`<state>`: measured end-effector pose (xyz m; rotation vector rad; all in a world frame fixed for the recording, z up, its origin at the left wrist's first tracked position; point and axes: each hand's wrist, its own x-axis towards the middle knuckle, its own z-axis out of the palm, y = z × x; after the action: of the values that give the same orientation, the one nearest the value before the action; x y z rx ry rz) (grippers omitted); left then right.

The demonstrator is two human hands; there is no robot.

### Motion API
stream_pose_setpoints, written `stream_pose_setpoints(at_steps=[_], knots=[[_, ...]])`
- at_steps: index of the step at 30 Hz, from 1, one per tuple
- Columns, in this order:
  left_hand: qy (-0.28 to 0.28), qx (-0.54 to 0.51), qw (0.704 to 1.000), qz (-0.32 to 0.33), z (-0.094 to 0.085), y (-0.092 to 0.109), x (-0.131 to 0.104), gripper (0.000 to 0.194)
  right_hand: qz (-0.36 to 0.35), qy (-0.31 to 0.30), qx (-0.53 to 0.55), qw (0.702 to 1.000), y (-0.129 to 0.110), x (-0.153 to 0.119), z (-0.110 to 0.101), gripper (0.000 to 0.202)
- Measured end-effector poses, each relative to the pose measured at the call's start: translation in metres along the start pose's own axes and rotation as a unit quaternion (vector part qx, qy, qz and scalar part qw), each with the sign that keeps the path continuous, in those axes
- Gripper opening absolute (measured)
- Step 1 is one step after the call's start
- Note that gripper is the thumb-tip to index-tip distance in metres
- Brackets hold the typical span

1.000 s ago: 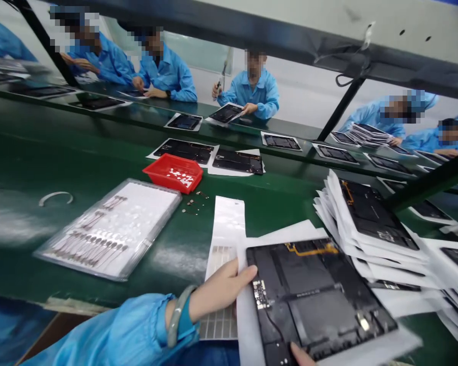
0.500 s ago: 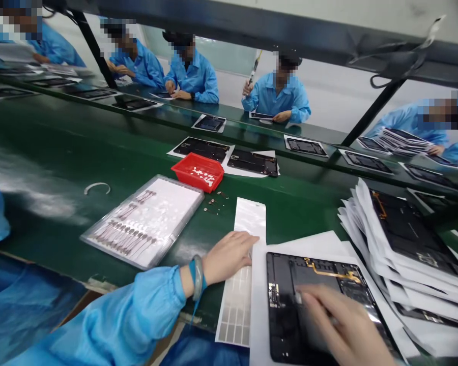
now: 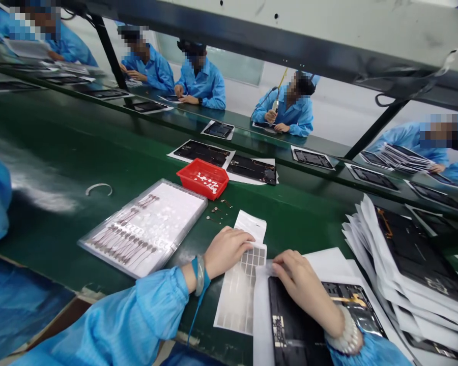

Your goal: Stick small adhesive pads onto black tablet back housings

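Note:
My left hand [image 3: 229,249] lies over the upper part of a sheet of grey rectangular stickers [image 3: 238,292]. Its fingers are together and bent, holding the sheet by the fold near its top; the thumb is hidden. My right hand [image 3: 299,279] is over the top left corner of a black tablet housing [image 3: 301,325]. Its thumb and fingertips are close together in a pinch; what is between them is too small to make out. The housing rests on white paper [image 3: 262,315], beside the sticker sheet, and an orange flex cable [image 3: 353,299] crosses its upper part.
A clear tray [image 3: 145,229] of small wired round parts lies left, behind it a red bin [image 3: 202,179] with white bits. Loose parts [image 3: 216,209] lie nearby. Papers and housings [image 3: 416,254] are stacked right. Co-workers sit across the bench, under an overhead beam [image 3: 252,46].
My right hand has moved from over the middle of the housing up and left to its top corner. My left hand stays on the sheet, whose upper stickers now show. The view has shifted slightly.

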<state>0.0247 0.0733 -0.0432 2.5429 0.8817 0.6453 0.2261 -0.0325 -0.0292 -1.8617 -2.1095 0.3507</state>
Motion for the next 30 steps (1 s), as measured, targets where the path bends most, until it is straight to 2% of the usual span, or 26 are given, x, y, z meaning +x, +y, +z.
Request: stream_pose_setpoints(at_steps=[4, 6, 9, 11, 13, 19, 23, 26, 30], knots=[[-0.005, 0.015, 1.0, 0.02, 0.003, 0.001, 0.002, 0.013, 0.025, -0.024, 0.102, 0.994, 0.0, 0.018, 0.006, 0.013], [-0.009, 0.026, 0.999, 0.038, 0.003, 0.003, 0.004, 0.012, 0.036, -0.029, 0.114, 0.992, -0.002, 0.026, 0.01, 0.016], [-0.015, 0.039, 0.997, 0.064, 0.004, 0.009, 0.007, 0.024, 0.041, -0.024, 0.119, 0.992, -0.003, 0.03, 0.013, 0.018], [-0.023, 0.044, 0.996, 0.076, 0.007, 0.012, 0.01, 0.018, 0.038, -0.026, 0.117, 0.992, -0.001, 0.028, 0.013, 0.018], [-0.034, 0.049, 0.994, 0.086, 0.011, 0.013, 0.014, 0.013, 0.033, -0.033, 0.098, 0.994, 0.001, 0.024, 0.01, 0.016], [-0.066, 0.064, 0.988, 0.123, 0.019, 0.009, 0.024, 0.022, 0.025, -0.004, 0.027, 0.999, -0.006, 0.017, -0.013, 0.014], [-0.082, 0.073, 0.985, 0.135, 0.016, 0.01, 0.026, 0.024, -0.001, -0.036, -0.025, 0.999, -0.018, 0.021, -0.026, 0.014], [-0.092, 0.078, 0.983, 0.139, 0.014, 0.013, 0.025, 0.026, -0.026, -0.051, -0.085, 0.995, -0.022, 0.026, -0.026, 0.012], [-0.099, 0.082, 0.983, 0.134, 0.014, 0.014, 0.026, 0.027, -0.085, 0.0, -0.176, 0.981, -0.025, 0.028, -0.016, 0.015]])
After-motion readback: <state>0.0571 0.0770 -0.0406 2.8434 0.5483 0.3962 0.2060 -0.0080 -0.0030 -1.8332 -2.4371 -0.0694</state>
